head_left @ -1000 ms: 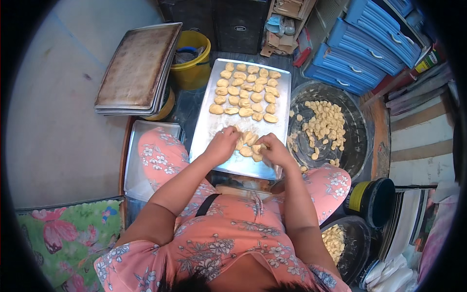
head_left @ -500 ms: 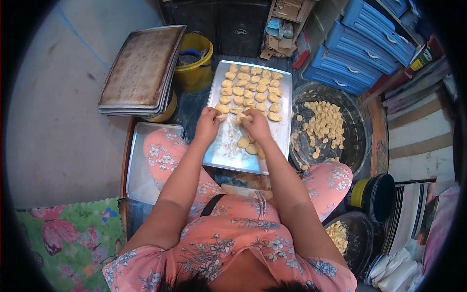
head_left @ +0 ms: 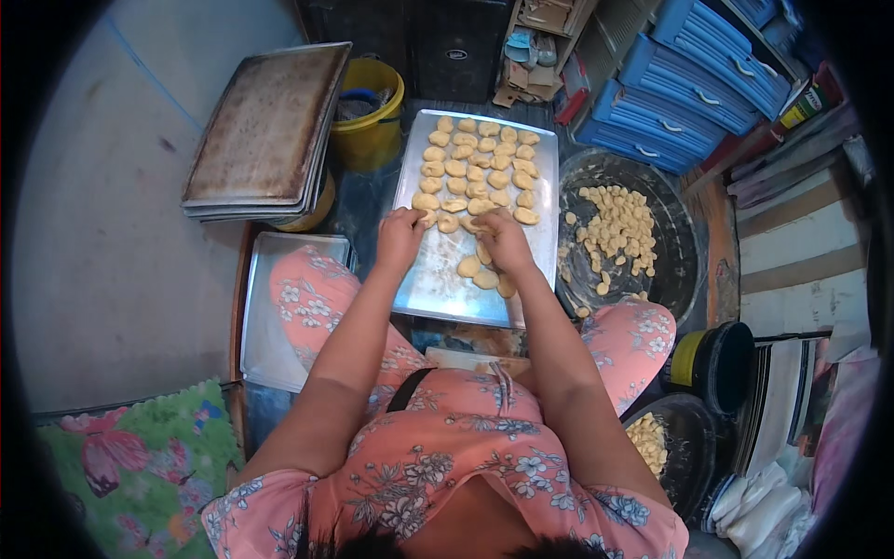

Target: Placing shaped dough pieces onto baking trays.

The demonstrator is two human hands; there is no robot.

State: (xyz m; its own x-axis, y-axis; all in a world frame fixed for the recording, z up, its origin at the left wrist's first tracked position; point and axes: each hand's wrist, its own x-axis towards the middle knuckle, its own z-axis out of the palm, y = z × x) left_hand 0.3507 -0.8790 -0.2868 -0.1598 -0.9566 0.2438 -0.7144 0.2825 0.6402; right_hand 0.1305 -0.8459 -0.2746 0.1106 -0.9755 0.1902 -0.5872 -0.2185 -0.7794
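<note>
A silver baking tray (head_left: 430,284) lies before my crossed legs, with rows of small yellowish dough pieces (head_left: 455,168) over its far part. At the left end of the nearest row, my left hand (head_left: 400,239) has its fingers closed on a dough piece (head_left: 428,219), partly hidden by them. My right hand (head_left: 507,244) pinches another dough piece (head_left: 471,224) in that same row, low over the tray. Between the two hands one dough piece (head_left: 448,224) lies by itself. Several flatter dough rounds (head_left: 485,279) sit under and beside my right wrist.
Right of the tray stands a wide black basin (head_left: 684,252) with many dough lumps. A smaller dark basin (head_left: 694,447) and a black bucket (head_left: 726,368) are near my right knee. Stacked baking sheets (head_left: 265,130), a yellow bucket (head_left: 372,130) and another tray (head_left: 270,321) are leftward.
My right hand has shifted slightly right and nearer to me. A dough piece now shows in the row between my hands. My left hand stays at the row's left end.
</note>
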